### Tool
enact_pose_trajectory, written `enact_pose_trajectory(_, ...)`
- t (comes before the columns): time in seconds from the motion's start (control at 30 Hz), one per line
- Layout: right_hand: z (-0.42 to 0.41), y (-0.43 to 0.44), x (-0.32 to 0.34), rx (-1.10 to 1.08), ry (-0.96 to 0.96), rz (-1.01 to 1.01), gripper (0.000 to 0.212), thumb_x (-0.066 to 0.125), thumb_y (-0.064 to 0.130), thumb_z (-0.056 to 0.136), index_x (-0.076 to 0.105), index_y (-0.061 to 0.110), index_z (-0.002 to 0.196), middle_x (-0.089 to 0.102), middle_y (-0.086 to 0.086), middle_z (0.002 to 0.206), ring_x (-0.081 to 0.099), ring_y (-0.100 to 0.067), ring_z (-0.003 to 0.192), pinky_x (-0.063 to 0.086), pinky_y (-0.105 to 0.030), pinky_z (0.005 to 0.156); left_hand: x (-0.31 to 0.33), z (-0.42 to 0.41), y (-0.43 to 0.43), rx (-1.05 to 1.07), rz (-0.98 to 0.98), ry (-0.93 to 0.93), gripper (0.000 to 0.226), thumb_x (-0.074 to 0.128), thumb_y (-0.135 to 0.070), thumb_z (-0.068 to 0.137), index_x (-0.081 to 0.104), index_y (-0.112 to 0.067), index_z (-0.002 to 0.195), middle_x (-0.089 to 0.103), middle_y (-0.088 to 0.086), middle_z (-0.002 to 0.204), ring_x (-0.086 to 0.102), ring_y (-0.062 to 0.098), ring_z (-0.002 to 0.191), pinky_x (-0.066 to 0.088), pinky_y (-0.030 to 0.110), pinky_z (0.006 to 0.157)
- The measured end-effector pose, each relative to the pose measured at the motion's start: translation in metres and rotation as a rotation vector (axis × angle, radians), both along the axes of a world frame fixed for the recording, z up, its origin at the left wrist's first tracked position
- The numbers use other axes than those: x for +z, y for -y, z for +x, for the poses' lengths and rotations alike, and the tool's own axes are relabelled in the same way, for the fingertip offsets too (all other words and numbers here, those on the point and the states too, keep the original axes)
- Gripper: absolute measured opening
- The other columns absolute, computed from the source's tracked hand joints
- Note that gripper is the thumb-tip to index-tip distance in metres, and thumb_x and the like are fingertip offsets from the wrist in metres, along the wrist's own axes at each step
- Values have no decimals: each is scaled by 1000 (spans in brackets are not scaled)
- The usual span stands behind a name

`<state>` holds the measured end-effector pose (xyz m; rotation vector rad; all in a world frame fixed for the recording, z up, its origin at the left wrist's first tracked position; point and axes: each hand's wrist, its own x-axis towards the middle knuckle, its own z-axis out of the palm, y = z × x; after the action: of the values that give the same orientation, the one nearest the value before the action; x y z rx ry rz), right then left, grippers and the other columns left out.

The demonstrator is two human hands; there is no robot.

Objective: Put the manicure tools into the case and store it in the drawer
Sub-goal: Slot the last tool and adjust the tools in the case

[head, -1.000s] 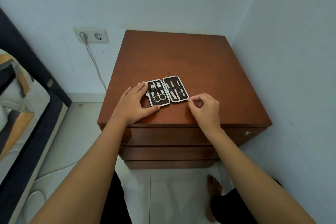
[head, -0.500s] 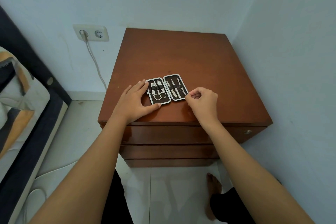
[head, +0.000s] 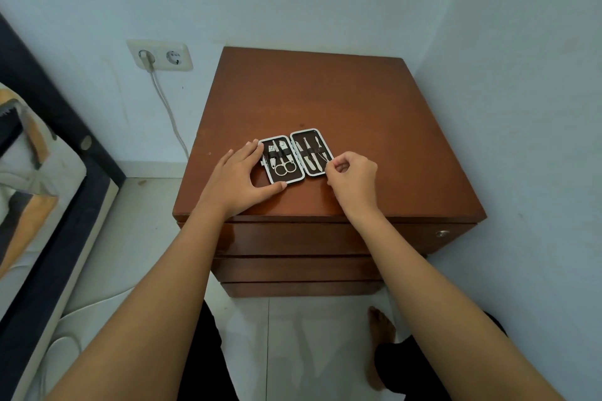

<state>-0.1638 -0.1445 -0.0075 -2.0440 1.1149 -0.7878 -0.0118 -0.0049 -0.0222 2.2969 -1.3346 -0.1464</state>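
A small manicure case [head: 295,156] lies open flat on top of the brown wooden nightstand [head: 342,107]. Its left half holds scissors [head: 284,166] and clippers under a strap. Its right half holds several slim metal tools [head: 311,155]. My left hand [head: 239,177] rests flat against the case's left edge, fingers at its far corner and thumb at its near corner. My right hand [head: 353,181] has its fingers pinched together at the lower right corner of the case, on the end of the rightmost thin tool [head: 324,156].
The nightstand's drawers [head: 325,239] are shut; a round metal lock [head: 442,233] sits on the top drawer's right end. A wall socket [head: 159,55] with a plugged white cable is on the left wall. A bed [head: 39,179] stands left. My bare foot [head: 381,329] is below.
My right hand has moved slightly up and left, closer onto the case's right half. The left hand stays in place on the case's left edge.
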Motion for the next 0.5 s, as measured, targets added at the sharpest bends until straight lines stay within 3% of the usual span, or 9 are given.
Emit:
enact_pose_trajectory(0.1, -1, 2, -2, 88, -39, -113, 12, 59, 9, 83, 68, 7, 77, 64, -9, 75, 58, -21, 70, 53, -36, 68, 0, 0, 0, 1, 2, 4, 97, 49, -70, 70, 22, -19, 148, 20, -2, 157, 15, 9, 144, 4, 30, 116)
enact_pose_trajectory(0.27, -14, 1, -8, 233, -156, -342, 25, 53, 16, 93, 67, 4, 108, 58, -9, 89, 50, -19, 89, 39, -24, 72, 1, 0, 0, 1, 10, 1, 97, 48, -71, 70, 21, -19, 148, 19, -2, 157, 15, 9, 144, 4, 30, 116)
enact_pose_trajectory(0.5, -15, -4, -10, 297, -316, -448, 34, 46, 24, 96, 57, 7, 123, 50, -12, 98, 45, -25, 95, 45, -33, 68, 1, 0, 0, -3, 12, 0, 96, 48, -70, 71, 22, -19, 148, 20, -2, 157, 15, 9, 144, 4, 31, 116)
